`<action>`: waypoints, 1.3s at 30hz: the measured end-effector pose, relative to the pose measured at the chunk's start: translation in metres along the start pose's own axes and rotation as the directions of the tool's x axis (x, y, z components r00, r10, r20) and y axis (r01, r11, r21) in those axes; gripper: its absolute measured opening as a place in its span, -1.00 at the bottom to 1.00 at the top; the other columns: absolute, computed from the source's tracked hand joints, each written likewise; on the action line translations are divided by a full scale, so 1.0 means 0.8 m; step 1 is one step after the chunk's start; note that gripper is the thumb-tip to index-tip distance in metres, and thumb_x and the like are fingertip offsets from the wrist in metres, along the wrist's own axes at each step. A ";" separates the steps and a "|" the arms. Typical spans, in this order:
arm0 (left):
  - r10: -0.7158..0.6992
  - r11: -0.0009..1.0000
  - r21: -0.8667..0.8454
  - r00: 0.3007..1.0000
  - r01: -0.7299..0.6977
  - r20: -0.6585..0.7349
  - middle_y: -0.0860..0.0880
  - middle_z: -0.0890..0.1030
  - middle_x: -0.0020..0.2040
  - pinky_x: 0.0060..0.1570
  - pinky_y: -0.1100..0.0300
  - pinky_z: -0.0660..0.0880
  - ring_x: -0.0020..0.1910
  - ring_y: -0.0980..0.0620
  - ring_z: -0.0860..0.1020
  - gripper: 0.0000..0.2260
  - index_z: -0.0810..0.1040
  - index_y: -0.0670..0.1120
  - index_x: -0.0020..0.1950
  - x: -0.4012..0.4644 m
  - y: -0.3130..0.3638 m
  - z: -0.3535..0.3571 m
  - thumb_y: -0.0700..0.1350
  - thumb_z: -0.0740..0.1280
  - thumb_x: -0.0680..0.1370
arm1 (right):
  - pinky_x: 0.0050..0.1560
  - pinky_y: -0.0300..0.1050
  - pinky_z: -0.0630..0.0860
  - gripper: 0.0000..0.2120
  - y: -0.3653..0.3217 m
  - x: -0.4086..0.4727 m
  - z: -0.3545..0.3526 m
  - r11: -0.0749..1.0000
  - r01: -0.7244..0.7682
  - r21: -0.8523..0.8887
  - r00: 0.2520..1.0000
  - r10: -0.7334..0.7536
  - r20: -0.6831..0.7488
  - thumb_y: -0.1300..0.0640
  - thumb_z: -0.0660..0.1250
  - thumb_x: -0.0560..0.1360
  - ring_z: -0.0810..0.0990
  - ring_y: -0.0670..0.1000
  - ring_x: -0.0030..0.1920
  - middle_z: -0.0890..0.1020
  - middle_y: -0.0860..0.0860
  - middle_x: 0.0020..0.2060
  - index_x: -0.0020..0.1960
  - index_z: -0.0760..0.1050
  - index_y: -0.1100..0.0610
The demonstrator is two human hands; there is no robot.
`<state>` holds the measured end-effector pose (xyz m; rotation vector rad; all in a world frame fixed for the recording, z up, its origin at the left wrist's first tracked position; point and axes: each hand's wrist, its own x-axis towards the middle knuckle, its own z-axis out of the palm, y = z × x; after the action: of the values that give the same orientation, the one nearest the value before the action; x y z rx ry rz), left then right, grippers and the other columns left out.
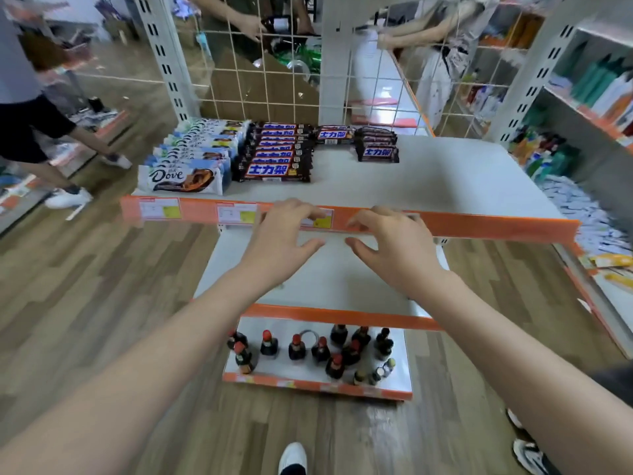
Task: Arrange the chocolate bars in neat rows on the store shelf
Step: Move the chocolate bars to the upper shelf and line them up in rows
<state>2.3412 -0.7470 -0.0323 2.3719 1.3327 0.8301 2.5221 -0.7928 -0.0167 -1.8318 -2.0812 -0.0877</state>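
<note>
The chocolate bars lie on the top shelf [428, 180], a white board with an orange front strip [479, 226]. At its ten o'clock corner a row of white Dove bars [186, 178] runs front to back, overlapping one another. Just beside it, toward three o'clock, a row of dark brown bars [274, 169] with blue and white lettering runs the same way. Behind these, at twelve o'clock, one brown bar [335, 134] lies alone, and a short stack of brown bars [376, 145] sits just right of it.

The left hand [284, 240] hovers at the strip's middle, fingers loosely spread and holding nothing. The right hand [390, 245] hangs beside it, equally relaxed and empty. Whether the fingertips touch the strip I cannot tell.

Under the hands is a lower white shelf [329, 279]. At six o'clock the bottom shelf carries small dark bottles [318, 347] with red caps. A wire grid [274, 73] backs the top shelf.
</note>
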 end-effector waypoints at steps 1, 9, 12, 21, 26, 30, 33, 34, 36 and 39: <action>-0.008 1.000 -0.004 1.000 0.008 0.002 0.02 0.54 0.07 0.20 -0.15 0.34 0.15 -0.02 0.45 -0.67 0.53 0.02 0.14 -0.010 -0.001 0.002 0.06 0.32 0.40 | 0.04 0.01 0.36 -0.76 -0.002 -0.008 0.003 1.000 0.011 0.009 1.000 -0.011 0.010 -0.05 0.31 0.49 0.54 0.07 0.05 0.59 -0.05 -0.02 0.12 0.52 -0.01; -0.098 0.995 0.020 0.995 0.098 0.001 0.06 0.54 0.09 0.20 -0.11 0.33 0.16 0.02 0.43 -0.74 0.52 0.05 0.14 -0.073 -0.009 0.017 -0.02 0.39 0.46 | 0.05 -0.02 0.31 -0.75 -0.015 -0.053 0.026 0.998 0.047 0.048 0.995 -0.051 0.081 -0.05 0.28 0.52 0.52 0.03 0.08 0.57 -0.07 0.02 0.16 0.50 -0.01; -0.135 0.990 0.029 0.991 0.135 0.005 0.06 0.54 0.11 0.22 -0.08 0.31 0.18 0.03 0.42 -0.73 0.53 0.05 0.15 -0.088 -0.012 0.023 -0.03 0.39 0.46 | 0.01 -0.05 0.31 -0.74 -0.017 -0.066 0.035 0.997 0.049 0.067 0.994 -0.055 0.095 -0.04 0.27 0.52 0.53 0.03 0.08 0.58 -0.07 0.02 0.18 0.50 0.00; -0.187 0.981 0.059 0.981 0.183 0.056 0.05 0.51 0.10 0.17 0.00 0.30 0.16 0.03 0.41 -0.71 0.52 0.05 0.17 -0.126 -0.027 0.057 -0.02 0.38 0.46 | -0.03 -0.06 0.30 -0.73 -0.018 -0.104 0.081 0.996 0.052 0.077 0.985 -0.064 0.163 -0.06 0.26 0.53 0.52 0.02 0.07 0.57 -0.07 0.02 0.19 0.48 -0.01; -0.208 0.977 0.061 0.975 0.204 0.076 0.05 0.53 0.12 0.17 -0.02 0.30 0.20 0.03 0.41 -0.72 0.53 0.04 0.17 -0.138 -0.044 0.077 -0.02 0.38 0.47 | -0.09 -0.06 0.26 -0.75 -0.015 -0.113 0.112 0.995 0.053 0.089 0.979 -0.069 0.191 -0.02 0.26 0.52 0.52 0.05 0.07 0.58 -0.05 0.01 0.16 0.50 0.01; -0.227 0.973 0.061 0.971 0.223 0.080 0.03 0.55 0.09 0.18 -0.10 0.35 0.18 -0.01 0.43 -0.73 0.54 0.02 0.14 -0.140 -0.064 0.091 -0.04 0.40 0.45 | -0.14 -0.05 0.27 -0.79 -0.016 -0.109 0.139 0.992 0.060 0.111 0.980 -0.080 0.183 -0.01 0.32 0.48 0.55 0.10 0.00 0.60 -0.02 -0.07 0.08 0.54 0.03; -0.227 0.973 0.061 0.969 0.222 0.100 0.01 0.57 0.08 0.14 -0.15 0.38 0.16 -0.06 0.46 -0.74 0.55 0.01 0.11 -0.138 -0.084 0.103 -0.01 0.38 0.43 | -0.15 -0.08 0.24 -0.79 -0.014 -0.101 0.160 0.993 0.057 0.105 0.975 -0.078 0.207 -0.01 0.32 0.49 0.54 0.09 0.00 0.59 -0.03 -0.07 0.09 0.54 0.02; -0.230 0.972 0.069 0.967 0.224 0.105 0.01 0.57 0.08 0.13 -0.15 0.38 0.15 -0.07 0.46 -0.73 0.55 0.00 0.11 -0.137 -0.091 0.107 0.00 0.38 0.43 | -0.15 -0.09 0.22 -0.79 -0.013 -0.098 0.168 0.993 0.058 0.101 0.973 -0.079 0.216 -0.01 0.32 0.49 0.54 0.09 0.00 0.59 -0.03 -0.06 0.09 0.53 0.02; -0.257 0.965 0.083 0.960 0.249 0.113 0.00 0.58 0.08 0.12 -0.13 0.39 0.15 -0.07 0.47 -0.73 0.56 0.00 0.11 -0.135 -0.106 0.116 -0.02 0.41 0.43 | -0.14 -0.09 0.21 -0.78 -0.012 -0.090 0.182 0.994 0.060 0.096 0.969 -0.081 0.233 -0.01 0.31 0.49 0.54 0.10 0.01 0.59 -0.02 -0.04 0.11 0.53 0.02; -0.283 0.958 0.077 0.950 0.275 0.135 -0.01 0.58 0.06 0.11 -0.13 0.39 0.12 -0.08 0.48 -0.72 0.56 -0.01 0.10 -0.133 -0.132 0.130 -0.06 0.44 0.41 | -0.12 -0.07 0.24 -0.77 -0.012 -0.078 0.206 0.993 0.054 0.109 0.962 -0.081 0.259 0.00 0.32 0.49 0.54 0.10 0.01 0.59 -0.01 -0.01 0.11 0.53 0.03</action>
<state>2.2905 -0.7793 -0.2047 2.1662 1.6003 0.5344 2.4809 -0.8066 -0.1881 -1.7938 -2.2796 0.2537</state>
